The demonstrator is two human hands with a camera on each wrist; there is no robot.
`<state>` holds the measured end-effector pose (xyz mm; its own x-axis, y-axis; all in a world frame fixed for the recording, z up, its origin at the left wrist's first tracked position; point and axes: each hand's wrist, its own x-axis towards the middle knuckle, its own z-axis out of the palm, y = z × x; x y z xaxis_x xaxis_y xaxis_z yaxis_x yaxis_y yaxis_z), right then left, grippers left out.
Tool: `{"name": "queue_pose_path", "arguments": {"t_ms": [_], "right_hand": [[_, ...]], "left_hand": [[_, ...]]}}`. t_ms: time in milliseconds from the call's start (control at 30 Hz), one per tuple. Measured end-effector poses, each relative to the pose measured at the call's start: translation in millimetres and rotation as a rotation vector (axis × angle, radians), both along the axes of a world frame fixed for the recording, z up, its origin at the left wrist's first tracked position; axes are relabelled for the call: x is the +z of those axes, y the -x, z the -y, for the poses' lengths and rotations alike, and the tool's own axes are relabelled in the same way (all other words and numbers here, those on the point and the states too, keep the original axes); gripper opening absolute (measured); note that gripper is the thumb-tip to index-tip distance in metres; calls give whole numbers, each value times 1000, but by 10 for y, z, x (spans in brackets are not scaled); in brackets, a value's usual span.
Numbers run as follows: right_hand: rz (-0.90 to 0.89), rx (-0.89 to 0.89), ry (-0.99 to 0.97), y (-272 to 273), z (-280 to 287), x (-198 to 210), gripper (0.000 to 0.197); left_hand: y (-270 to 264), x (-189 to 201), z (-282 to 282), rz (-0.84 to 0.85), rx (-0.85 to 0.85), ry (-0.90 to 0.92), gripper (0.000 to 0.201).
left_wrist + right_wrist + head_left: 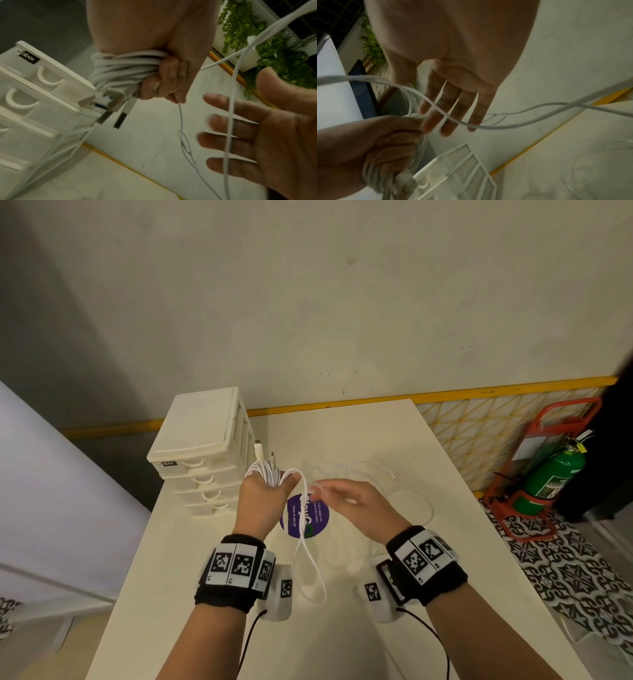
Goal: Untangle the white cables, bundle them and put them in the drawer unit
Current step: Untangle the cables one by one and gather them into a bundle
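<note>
Coiling the white cables, partway through the bundling step

At the desk's (428, 594) far left corner stands the drawer unit (202, 446), its drawers closed; just right of it the left hand (263, 501) clenches a coil of white cables (270, 475), plugs sticking up; a loose loop (310, 563) hangs between the hands; the right hand (356, 508), fingers spread, touches that strand; more slack lies toward the right edge; next, probably, catch the strand and wind it on.

- We see bare forearms and two bare hands, left hand (262, 501) and right hand (356, 508).
- We see a black wristband (224, 597) on each wrist, carrying white tiles printed with black square codes.
- We see a white camera housing under each wrist, trailing a thin black cable (248, 642).
</note>
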<state>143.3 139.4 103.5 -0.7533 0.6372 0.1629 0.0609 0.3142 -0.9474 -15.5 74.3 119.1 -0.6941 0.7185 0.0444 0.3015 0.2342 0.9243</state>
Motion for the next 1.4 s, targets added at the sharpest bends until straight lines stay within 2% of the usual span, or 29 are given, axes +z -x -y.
{"name": "queue_pose_path", "arguments": {"t_ms": [33,100,233,333,400,500,600,633,700,800,867,933,1000,1067,1133,1267,1400], "right_hand": [[20,15,8,34,23,-1,15],[24,-68,35,49,-9,-58,21],[59,-486,70,-179,-312,-308,8],[195,-777,110,-563,-551,-624,11],[375,-904,129,-867,-654,-875,17],[690,-933,126,-1131,-695,-1169,22],[985,-805,74,-1028,-650,-1187,31],[1027,-781,42,-951,-643,-1131,37],[916,-804,-74,-789,-648,-989,49],[343,-832,-196,-541,-639,-717,49],[86,-734,-200,-352,-552,-450,36],[76,-525,-209,-169,-416,-207,32],[215,-276,-191,-13,-339,-125,35],[335,-110,-121,85,-323,-194,34],[367,-110,-95,110,-325,-293,31],[268,-182,-87,80,-318,-371,34],[163,-160,8,127,-317,-359,19]], "left_hand": [[9,-2,2,3,2,2,34],[69,-1,23,-2,6,27,33],[322,55,109,-13,79,89,31],[542,140,214,85,199,78,39],[689,171,293,165,300,8,38],[775,182,343,151,335,-41,33],[641,131,255,62,235,71,31],[566,109,216,38,209,98,32],[448,32,133,0,168,99,37],[310,-37,45,-93,107,61,38],[203,-28,8,-141,48,31,37],[93,-11,-20,-147,-34,14,29],[13,0,-43,-137,-100,-10,25],[-16,3,-62,-134,-138,-36,27],[-3,19,-56,-106,-141,-69,29],[90,60,6,-41,-162,-65,29],[61,47,24,3,-195,-60,27]]}}
